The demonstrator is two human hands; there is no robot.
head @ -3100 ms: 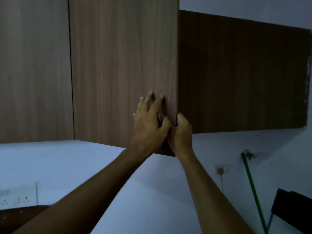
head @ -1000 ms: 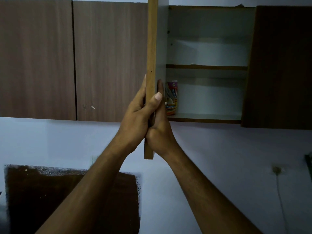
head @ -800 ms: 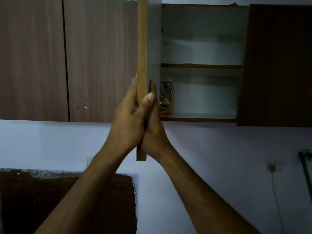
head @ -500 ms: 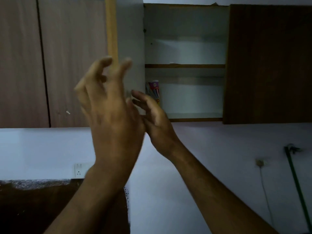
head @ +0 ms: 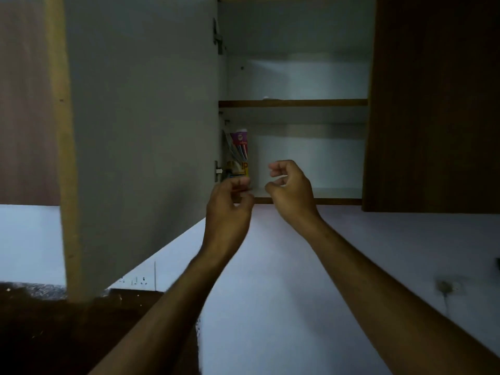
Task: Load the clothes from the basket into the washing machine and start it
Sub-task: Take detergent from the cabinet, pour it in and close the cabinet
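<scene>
1. Wall-mounted wooden cupboard with pale interior: door swung open.
2. Colourful printed packet: upright, lower shelf, left corner.
3. Left hand, right hand: below packet, fingers loosely curled, holding nothing.

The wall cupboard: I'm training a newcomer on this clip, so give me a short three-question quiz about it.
1. True or false: the cupboard door is swung open.
2. Which shelf holds the colourful packet: A upper, B lower?
3. What do the left hand and right hand hold?

Key: 1 true; 2 B; 3 nothing, both hang loosely curled in front of the lower shelf.
</scene>
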